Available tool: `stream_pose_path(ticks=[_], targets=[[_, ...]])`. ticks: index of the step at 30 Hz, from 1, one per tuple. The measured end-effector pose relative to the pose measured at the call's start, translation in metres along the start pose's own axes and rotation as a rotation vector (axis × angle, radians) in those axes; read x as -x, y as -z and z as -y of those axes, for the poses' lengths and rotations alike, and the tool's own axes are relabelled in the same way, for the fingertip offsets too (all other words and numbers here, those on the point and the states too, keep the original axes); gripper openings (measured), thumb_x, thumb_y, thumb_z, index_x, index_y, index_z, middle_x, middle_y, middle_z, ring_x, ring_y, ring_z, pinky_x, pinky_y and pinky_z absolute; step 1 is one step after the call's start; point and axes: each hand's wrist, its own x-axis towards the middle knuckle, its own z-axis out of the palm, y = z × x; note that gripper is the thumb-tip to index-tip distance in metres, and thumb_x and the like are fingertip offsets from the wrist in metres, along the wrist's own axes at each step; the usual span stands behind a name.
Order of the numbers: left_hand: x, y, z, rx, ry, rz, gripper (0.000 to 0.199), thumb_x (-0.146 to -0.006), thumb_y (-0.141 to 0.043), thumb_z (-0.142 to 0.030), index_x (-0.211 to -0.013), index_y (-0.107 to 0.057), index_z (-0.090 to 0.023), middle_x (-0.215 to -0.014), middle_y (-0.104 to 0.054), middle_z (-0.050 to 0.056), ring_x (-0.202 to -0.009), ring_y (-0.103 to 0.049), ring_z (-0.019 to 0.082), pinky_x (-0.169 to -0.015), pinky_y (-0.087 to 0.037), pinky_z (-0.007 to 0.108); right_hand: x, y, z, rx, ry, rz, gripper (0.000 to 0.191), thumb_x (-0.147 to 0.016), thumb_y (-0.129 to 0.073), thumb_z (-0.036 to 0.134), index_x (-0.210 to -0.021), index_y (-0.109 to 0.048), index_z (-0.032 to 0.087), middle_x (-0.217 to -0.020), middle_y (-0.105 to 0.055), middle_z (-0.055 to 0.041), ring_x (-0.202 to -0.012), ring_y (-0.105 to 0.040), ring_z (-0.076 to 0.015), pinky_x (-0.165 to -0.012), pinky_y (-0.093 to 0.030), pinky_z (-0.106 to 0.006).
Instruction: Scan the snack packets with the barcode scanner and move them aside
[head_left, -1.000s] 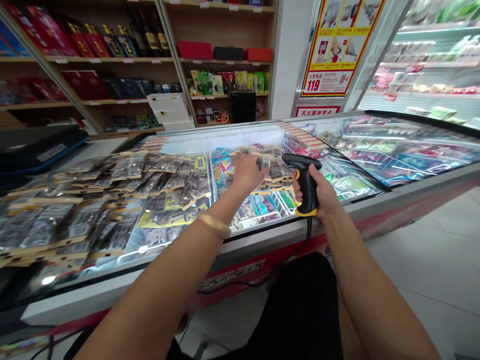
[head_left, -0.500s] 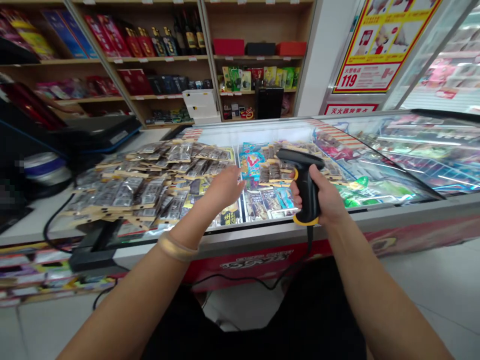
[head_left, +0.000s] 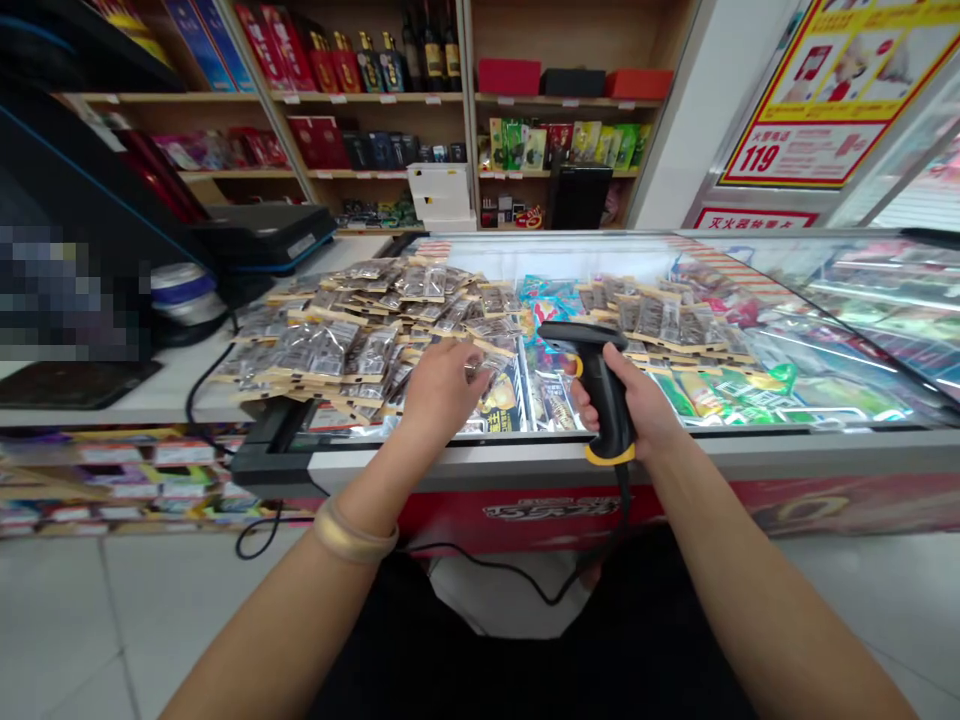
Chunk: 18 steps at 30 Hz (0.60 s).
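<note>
My right hand [head_left: 637, 410] grips a black and yellow barcode scanner [head_left: 606, 395] by its handle, holding it upright above the freezer's front edge. My left hand [head_left: 442, 388], with a gold-coloured bracelet on its wrist, is at the right side of a heaped pile of clear snack packets [head_left: 330, 345]. Its fingers and thumb curl around the edge of one clear packet [head_left: 491, 362]; part of this hold is hidden. More such packets [head_left: 667, 318] form a second pile to the right, beyond the scanner.
Both piles lie on the glass-topped freezer [head_left: 750, 440], with colourful bags inside. The scanner's black cable [head_left: 555, 598] loops below its front. A dark monitor [head_left: 67, 220] and a white and blue roll [head_left: 180, 290] stand left. Shelves [head_left: 375, 98] hold boxes and bottles behind.
The view has swung left. My left hand has moved left against the freezer, from empty to the pile's edge. The right hand keeps hold of the scanner.
</note>
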Motion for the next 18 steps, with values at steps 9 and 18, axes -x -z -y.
stream_pose_path(ticks=[9,18], targets=[[0.003,-0.003,-0.007,0.099,0.183,0.018,0.056,-0.077,-0.073,-0.033,-0.127,-0.057,-0.015,-0.106,-0.071,0.016,-0.106,-0.066,0.035,-0.092,-0.050,0.044,0.002,0.002,0.000,0.049,-0.025,0.010,0.046,-0.083,-0.064,0.063,-0.090,-0.061,0.017,-0.059,-0.055,0.0022,-0.041,-0.047,-0.0088,-0.038,-0.042,-0.020],[0.004,-0.021,0.007,1.063,0.481,-0.203,0.020,-0.080,-0.058,-0.031,-0.097,-0.049,-0.023,-0.076,-0.064,-0.002,-0.066,-0.062,0.016,-0.060,-0.052,0.028,0.007,0.002,-0.003,0.143,-0.015,0.130,0.052,-0.072,-0.074,0.066,-0.087,-0.062,0.017,-0.058,-0.058,0.0023,-0.038,-0.048,-0.0081,-0.036,-0.042,-0.019]])
